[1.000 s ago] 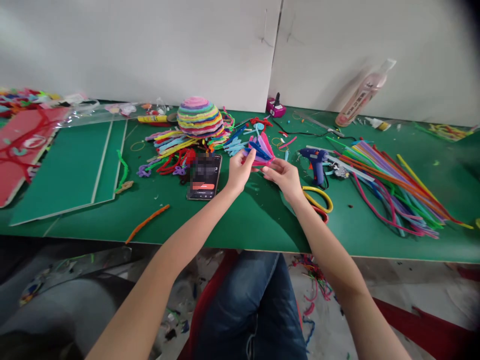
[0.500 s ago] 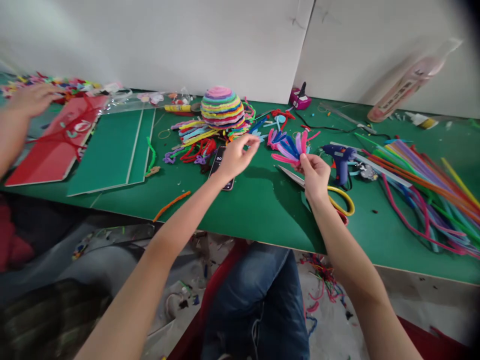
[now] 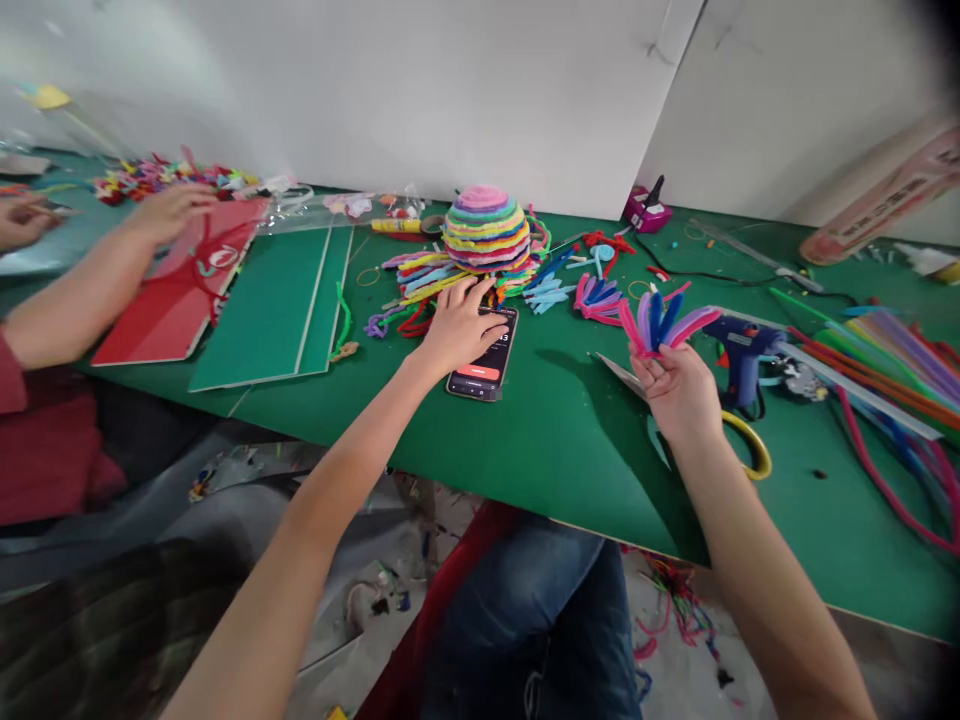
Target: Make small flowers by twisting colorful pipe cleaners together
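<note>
Pipe cleaners (image 3: 657, 322) in pink, blue and purple fan out from the right hand (image 3: 682, 395), which pinches their base above the tabletop (image 3: 540, 440) near the glue gun (image 3: 742, 340). The left hand (image 3: 460, 335), loosely spread, covers part of the phone (image 3: 480, 372); contact is unclear.
</note>
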`<state>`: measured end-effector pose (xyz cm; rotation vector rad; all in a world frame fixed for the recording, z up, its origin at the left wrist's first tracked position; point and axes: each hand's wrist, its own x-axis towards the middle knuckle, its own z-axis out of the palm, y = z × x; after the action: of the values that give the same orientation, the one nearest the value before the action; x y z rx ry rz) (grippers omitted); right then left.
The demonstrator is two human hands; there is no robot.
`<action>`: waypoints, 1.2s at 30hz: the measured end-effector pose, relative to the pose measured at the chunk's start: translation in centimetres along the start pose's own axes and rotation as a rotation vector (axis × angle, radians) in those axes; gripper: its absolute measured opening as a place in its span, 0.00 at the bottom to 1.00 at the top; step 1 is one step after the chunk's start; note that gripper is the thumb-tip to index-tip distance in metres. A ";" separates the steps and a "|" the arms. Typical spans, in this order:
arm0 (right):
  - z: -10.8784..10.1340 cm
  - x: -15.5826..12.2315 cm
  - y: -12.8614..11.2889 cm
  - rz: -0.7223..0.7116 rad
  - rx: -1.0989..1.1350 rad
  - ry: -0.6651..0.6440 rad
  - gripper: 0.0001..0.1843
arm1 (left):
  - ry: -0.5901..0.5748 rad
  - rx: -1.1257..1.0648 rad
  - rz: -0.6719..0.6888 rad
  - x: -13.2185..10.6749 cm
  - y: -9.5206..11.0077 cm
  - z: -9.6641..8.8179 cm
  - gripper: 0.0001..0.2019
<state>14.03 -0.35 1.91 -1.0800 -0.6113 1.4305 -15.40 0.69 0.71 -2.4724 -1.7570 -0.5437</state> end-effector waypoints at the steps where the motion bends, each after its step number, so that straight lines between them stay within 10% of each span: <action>1: 0.0 -0.1 0.0 0.003 0.021 0.011 0.09 | 0.035 0.009 -0.016 -0.1 -0.1 -0.2 0.17; 22: 0.1 -0.7 -0.2 0.055 0.089 -0.021 0.09 | 0.012 -0.063 -0.006 -1.5 -1.7 1.0 0.21; 29: -0.1 -0.8 0.2 -0.070 -0.077 -0.104 0.15 | 0.417 -0.327 -0.130 -1.0 1.8 -1.3 0.19; 36: 0.9 -1.2 0.1 -0.150 -0.335 -0.175 0.11 | -0.192 -1.193 -0.259 2.4 11.5 0.4 0.20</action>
<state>13.02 -1.29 2.51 -1.1457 -1.0650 1.3280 -4.02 -1.06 2.84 -2.9729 -2.2448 -1.8987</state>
